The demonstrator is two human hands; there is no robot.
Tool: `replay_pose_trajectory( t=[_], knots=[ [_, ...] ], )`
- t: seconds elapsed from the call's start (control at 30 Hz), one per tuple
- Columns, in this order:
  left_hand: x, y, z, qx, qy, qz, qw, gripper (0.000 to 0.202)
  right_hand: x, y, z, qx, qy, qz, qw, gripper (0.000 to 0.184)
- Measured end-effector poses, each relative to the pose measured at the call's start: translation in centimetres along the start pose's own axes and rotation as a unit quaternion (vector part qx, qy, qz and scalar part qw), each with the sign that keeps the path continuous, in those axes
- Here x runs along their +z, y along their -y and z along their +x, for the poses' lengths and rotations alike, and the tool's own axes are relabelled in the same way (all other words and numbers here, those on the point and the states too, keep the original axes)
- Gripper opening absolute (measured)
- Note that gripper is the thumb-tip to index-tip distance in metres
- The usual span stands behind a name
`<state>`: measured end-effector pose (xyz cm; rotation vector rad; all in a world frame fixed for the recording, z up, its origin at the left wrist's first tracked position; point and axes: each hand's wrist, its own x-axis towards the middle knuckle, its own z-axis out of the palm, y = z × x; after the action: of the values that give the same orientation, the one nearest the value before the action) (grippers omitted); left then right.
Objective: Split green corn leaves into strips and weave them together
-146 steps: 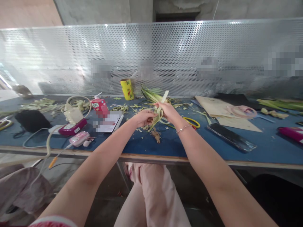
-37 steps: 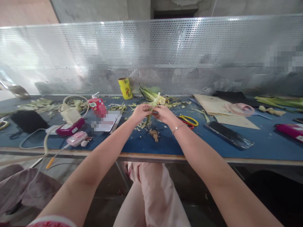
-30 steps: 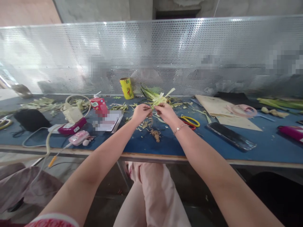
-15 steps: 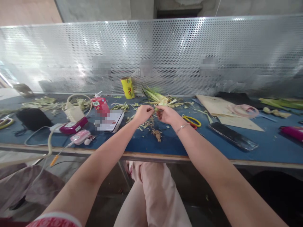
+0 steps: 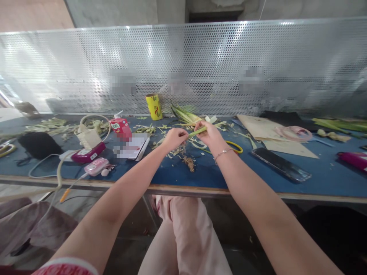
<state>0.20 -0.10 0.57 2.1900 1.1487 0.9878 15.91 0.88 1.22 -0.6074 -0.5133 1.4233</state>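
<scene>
The person's bare arms [image 5: 249, 198] stretch over the desk [image 5: 200, 177], converging towards its middle. There, the left hand [image 5: 175, 138] pinches with bent fingers; the right hand [image 5: 210, 133], near it, curls its fingers inward.

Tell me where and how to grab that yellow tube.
I'd grip the yellow tube around its middle, coming from the near side: it stands on end, its round wall looks easy to encircle, and the perforated screen rises behind it.

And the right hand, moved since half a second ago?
Yes: the right hand has shifted rightward, closer to the dark phone, which lies in the same spot on the blue table.
</scene>
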Motion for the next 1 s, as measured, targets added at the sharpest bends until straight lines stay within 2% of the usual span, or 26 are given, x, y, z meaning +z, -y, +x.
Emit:
replay_pose_trajectory(
  t=[0.1,0.3,0.4,0.47,0.6,0.73,0.8,0.83,0.93,1.0],
  knots=[
    [-0.1,0.0,0.0,-0.009,0.005,-0.001,1.0,0.013,-0.7,0.9,0.6,-0.027,0.009,0.017,0.999,0.021],
    [-0.2,-0.4,0.1,-0.062,0.016,0.003,0.998,0.011,-1.6,2.2,1.3,-0.091,-0.02,0.01,0.996,0.014],
    [-0.4,-0.5,0.3,-0.081,-0.013,-0.026,0.996,0.011,-1.5,2.2,1.2,-0.127,-0.014,-0.043,0.991,0.007],
    [-0.7,-0.2,0.5,-0.098,-0.044,-0.058,0.993,0.012,-1.4,2.1,1.1,-0.138,-0.001,-0.091,0.986,0.016],
    [-0.9,0.7,1.2,-0.143,-0.1,-0.15,0.973,0.013,-1.0,1.4,0.4,-0.094,0.038,-0.168,0.981,0.026],
    [-0.9,1.3,1.4,-0.16,-0.125,-0.232,0.951,0.015,-0.9,-0.1,-0.1,-0.051,0.077,-0.254,0.963,0.02],
    [-0.9,1.3,1.4,-0.16,-0.13,-0.257,0.944,0.017,-1.0,-1.0,-0.1,-0.072,0.08,-0.378,0.92,0.013],
    [-0.9,1.3,1.3,-0.158,-0.133,-0.265,0.942,0.018,-1.1,-1.5,-0.1,-0.101,0.076,-0.46,0.879,0.01],
    [-0.8,1.1,1.1,-0.151,-0.133,-0.277,0.94,0.019,-1.3,-3.0,0.0,-0.187,0.077,-0.676,0.708,0.017],
    [-0.7,1.0,1.1,-0.155,-0.131,-0.275,0.94,0.018,-1.4,-3.9,0.1,-0.194,0.079,-0.752,0.625,0.028]
  ],
)
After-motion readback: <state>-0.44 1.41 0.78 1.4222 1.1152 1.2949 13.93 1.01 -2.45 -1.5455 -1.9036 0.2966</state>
